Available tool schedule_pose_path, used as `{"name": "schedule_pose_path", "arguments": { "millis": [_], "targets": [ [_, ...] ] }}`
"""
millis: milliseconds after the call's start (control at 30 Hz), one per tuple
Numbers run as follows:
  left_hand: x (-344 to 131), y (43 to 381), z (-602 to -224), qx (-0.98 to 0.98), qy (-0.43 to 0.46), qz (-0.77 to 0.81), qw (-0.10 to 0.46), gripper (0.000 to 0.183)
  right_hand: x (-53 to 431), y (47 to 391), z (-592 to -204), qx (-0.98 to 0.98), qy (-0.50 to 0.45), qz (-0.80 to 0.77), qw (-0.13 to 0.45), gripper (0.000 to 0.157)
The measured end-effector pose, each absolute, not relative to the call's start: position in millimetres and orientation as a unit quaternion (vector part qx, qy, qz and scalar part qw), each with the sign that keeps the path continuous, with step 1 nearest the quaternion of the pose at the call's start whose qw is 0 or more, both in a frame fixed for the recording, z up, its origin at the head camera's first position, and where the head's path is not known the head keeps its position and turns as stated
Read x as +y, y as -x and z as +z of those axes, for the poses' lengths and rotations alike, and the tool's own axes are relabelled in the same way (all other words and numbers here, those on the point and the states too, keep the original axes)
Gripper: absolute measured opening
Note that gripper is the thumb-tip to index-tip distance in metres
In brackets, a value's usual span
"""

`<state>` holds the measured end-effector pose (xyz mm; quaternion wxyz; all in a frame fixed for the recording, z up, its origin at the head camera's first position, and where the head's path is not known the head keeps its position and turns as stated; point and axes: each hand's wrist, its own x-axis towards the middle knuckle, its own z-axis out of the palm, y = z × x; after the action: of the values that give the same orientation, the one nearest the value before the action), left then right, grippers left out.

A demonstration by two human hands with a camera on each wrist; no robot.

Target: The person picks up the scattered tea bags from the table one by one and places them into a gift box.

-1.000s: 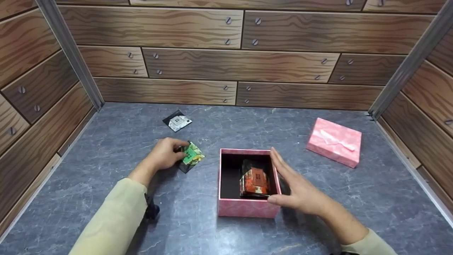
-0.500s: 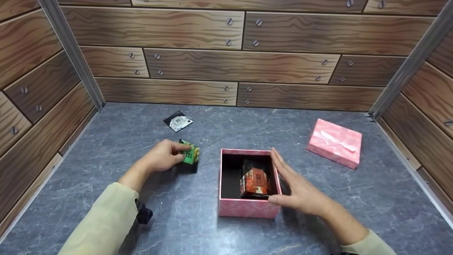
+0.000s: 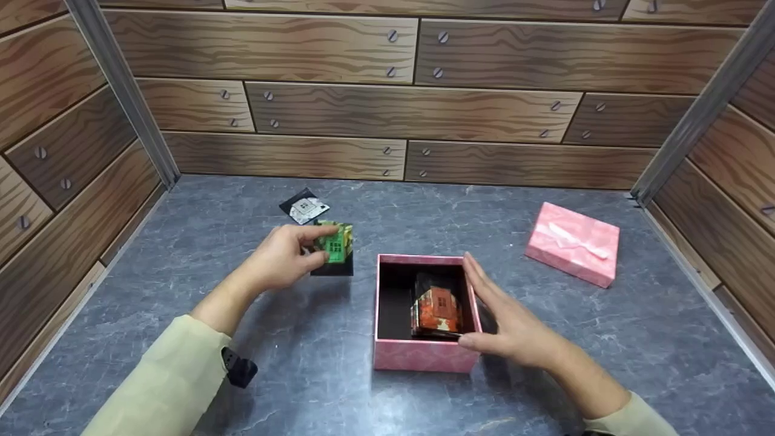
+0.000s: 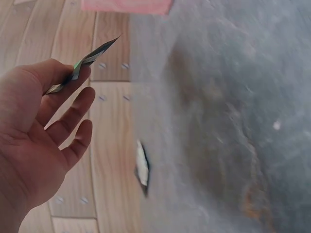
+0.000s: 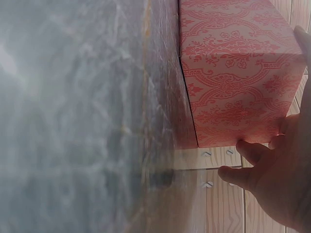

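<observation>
In the head view my left hand point(image 3: 284, 257) pinches a flat green-and-black sachet point(image 3: 334, 245) between thumb and forefinger. The left wrist view shows this sachet point(image 4: 95, 57) edge-on, raised above the table, with the other fingers loosely bent. My right hand point(image 3: 514, 327) holds the right end of an open pink box point(image 3: 427, 357), thumb at the near corner and fingers at the far one. Inside, against the right wall, stand several dark sachets point(image 3: 439, 309), the front one orange-red. From the right wrist, the patterned box point(image 5: 233, 97) sits on the table between thumb and fingers.
A black-and-white sachet point(image 3: 306, 207) lies flat behind my left hand. The pink lid point(image 3: 572, 242) with a bow rests at the back right. Wood-patterned panels point(image 3: 339, 109) wall in the grey marbled table point(image 3: 315, 387).
My left hand has lifted the green sachet off the table and carried it slightly away from me, turning it upright. My right hand and the box have stayed put.
</observation>
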<state>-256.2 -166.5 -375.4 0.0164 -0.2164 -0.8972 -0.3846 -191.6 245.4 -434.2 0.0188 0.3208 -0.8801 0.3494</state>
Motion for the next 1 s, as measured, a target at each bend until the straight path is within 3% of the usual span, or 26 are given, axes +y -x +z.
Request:
{"name": "schedule_pose_path", "arguments": {
  "millis": [233,500,800,1000],
  "targets": [
    [-144.7,242.3,-355.5,-0.886,0.259,-0.378,0.070,0.049,245.5,191.6,-434.2,-0.880,-0.319,0.352,0.017,0.115],
    [-117.0,228.5,-346.3,-0.855,0.336,-0.386,0.090,0.046,245.8,192.0,-434.3,-0.880,-0.321,0.348,0.021,0.115],
    [-91.2,219.7,-342.5,-0.837,0.378,-0.389,0.071,0.049,245.6,192.3,-434.1,-0.878,-0.324,0.350,0.021,0.115],
    [-68.5,216.4,-348.3,-0.829,0.402,-0.387,0.029,0.051,246.2,192.4,-433.3,-0.877,-0.323,0.354,0.018,0.115]
  ]
}}
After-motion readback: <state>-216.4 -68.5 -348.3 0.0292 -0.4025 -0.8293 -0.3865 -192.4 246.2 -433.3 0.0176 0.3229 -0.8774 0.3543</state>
